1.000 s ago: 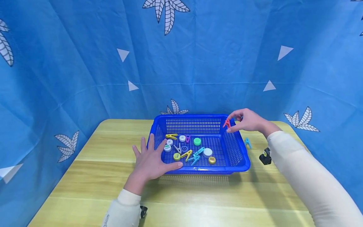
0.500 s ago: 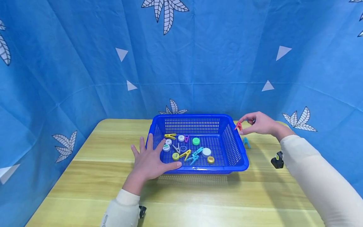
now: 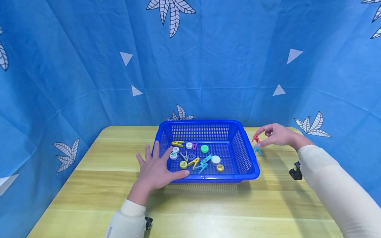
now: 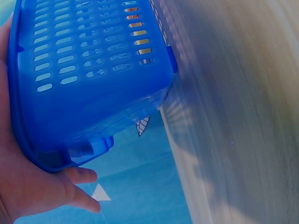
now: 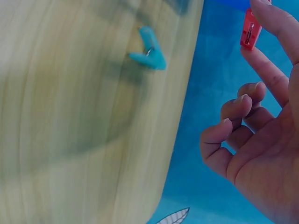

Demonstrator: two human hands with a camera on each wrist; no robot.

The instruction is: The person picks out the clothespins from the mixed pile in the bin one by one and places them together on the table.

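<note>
Between thumb and forefinger my right hand (image 3: 277,135) pinches a red clothespin (image 3: 255,138), just outside the basket's right wall. Below it on the table is a light blue clothespin (image 3: 257,150); the right wrist view shows this blue clothespin (image 5: 152,51) lying apart from the hand. My left hand (image 3: 155,172) rests with spread, straight fingers over the front left corner of a blue plastic basket (image 3: 226,177). Inside lie yellow clothespins (image 3: 177,143), a purple clothespin (image 3: 194,145), a grey one (image 3: 185,156), light blue ones (image 3: 206,159) and several bottle caps, including a green cap (image 3: 204,148).
The basket stands on a light wooden table (image 3: 98,185). A blue patterned curtain (image 3: 208,66) hangs close behind and along both sides. More caps in the basket include a large white cap (image 3: 215,160) and a gold cap (image 3: 220,168).
My right hand has carried the red clothespin from over the basket's right end, across the rim and down toward the blue clothespin outside. The left hand keeps its place on the basket.
</note>
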